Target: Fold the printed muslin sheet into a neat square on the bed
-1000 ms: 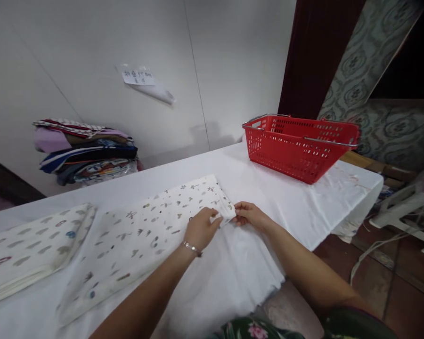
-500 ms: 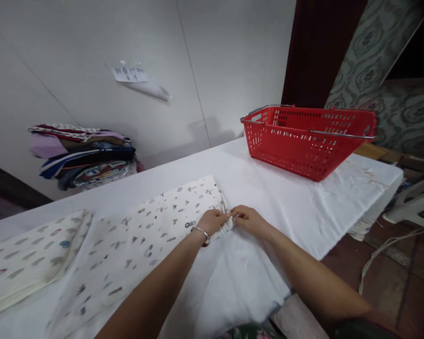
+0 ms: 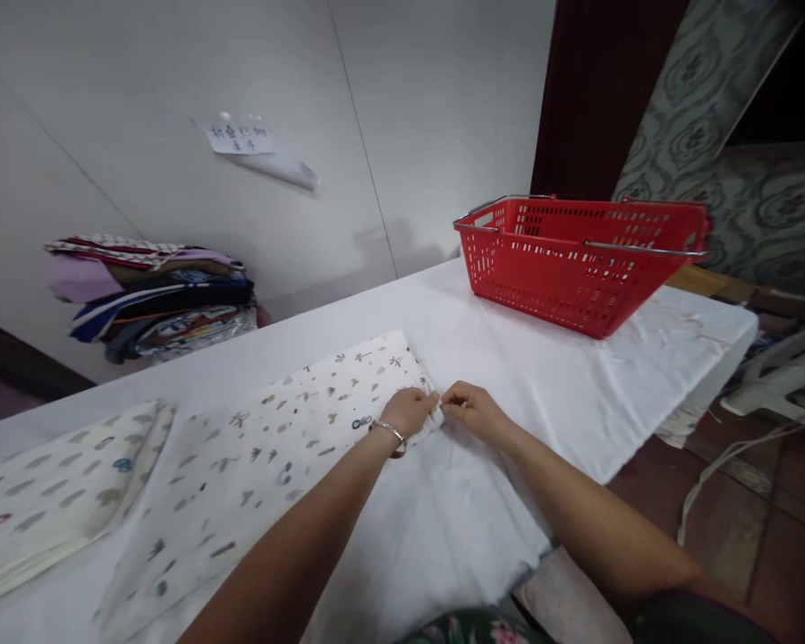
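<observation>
A white cloth with small printed figures [image 3: 288,429] lies folded flat along the table. My left hand [image 3: 409,411], with a silver bangle at the wrist, pinches the cloth at its right end. Close beside it, my right hand [image 3: 470,410] has its fingers pressed together at the same gathered edge. The fingertips of both hands nearly meet there, and the bit of fabric between them is small. A second folded cloth with grey and coloured prints [image 3: 60,483] lies to the left.
A red basket with metal handles [image 3: 563,277] stands at the back right of the white-covered table [image 3: 510,358]. Stacked folded fabrics [image 3: 154,295] sit beyond the table's left back edge, by a wall with a paper sign [image 3: 241,139].
Both hands remain at the cloth's right end, with slight shifts of the fingers. My right hand's fingers are a little more curled. The whole view has moved slightly.
</observation>
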{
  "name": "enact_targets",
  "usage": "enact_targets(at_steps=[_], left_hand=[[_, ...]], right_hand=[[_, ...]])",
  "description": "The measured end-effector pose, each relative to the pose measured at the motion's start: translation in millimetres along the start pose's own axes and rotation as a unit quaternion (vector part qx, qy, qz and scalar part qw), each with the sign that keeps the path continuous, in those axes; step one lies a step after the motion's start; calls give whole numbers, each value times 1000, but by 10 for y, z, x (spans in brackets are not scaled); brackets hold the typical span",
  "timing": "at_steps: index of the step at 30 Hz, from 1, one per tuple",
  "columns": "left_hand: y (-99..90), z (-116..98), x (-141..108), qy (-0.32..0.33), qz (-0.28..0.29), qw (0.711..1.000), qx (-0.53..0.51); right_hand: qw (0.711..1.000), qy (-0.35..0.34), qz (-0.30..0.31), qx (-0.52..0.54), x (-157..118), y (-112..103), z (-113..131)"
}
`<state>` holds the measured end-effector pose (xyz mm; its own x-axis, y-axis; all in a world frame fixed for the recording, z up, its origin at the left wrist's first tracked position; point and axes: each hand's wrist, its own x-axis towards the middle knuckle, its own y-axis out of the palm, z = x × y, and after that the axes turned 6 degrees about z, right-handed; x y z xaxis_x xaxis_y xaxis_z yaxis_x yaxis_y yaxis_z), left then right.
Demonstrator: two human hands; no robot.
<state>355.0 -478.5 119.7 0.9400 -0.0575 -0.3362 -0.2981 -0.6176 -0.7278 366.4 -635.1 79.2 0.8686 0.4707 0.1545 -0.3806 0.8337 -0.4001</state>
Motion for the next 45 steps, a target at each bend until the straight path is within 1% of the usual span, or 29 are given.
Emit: enact_targets(at_steps=[3,8,11,14,18,21,25,30,35,39,45], left_hand=[[-43,-16,-18,0,6,1000,7],[-62,-50,-8,-11,29,1000,4],[-53,-61,17,-25,42,999,3],[-61,-84,19,-44,50,997,29],[-108,-108,-46,-49,42,996,60],[-137,-86,-119,-46,34,995,78],[-126,-46,-171,-44,26,995,91],[-95,-62,-153,-34,20,995,96],[-70,-68,-129,-28,16,995,91],[-44,-67,-132,-24,17,996,84],[-69,-93,-126,-25,15,997,70]], right_hand=[[1000,-9,-5,6,-2,-4,30],[998,-1,33,45,-24,-5,59],[997,-21,52,51,-35,3,49],[997,-38,58,43,-36,9,43],[997,-16,61,48,-27,6,61],[997,1,61,50,-15,16,61],[997,31,44,47,4,52,13],[998,54,25,21,20,90,-47],[998,46,22,-29,26,117,-71],[998,47,24,-40,24,123,-68],[999,14,-34,-11,36,112,-21]])
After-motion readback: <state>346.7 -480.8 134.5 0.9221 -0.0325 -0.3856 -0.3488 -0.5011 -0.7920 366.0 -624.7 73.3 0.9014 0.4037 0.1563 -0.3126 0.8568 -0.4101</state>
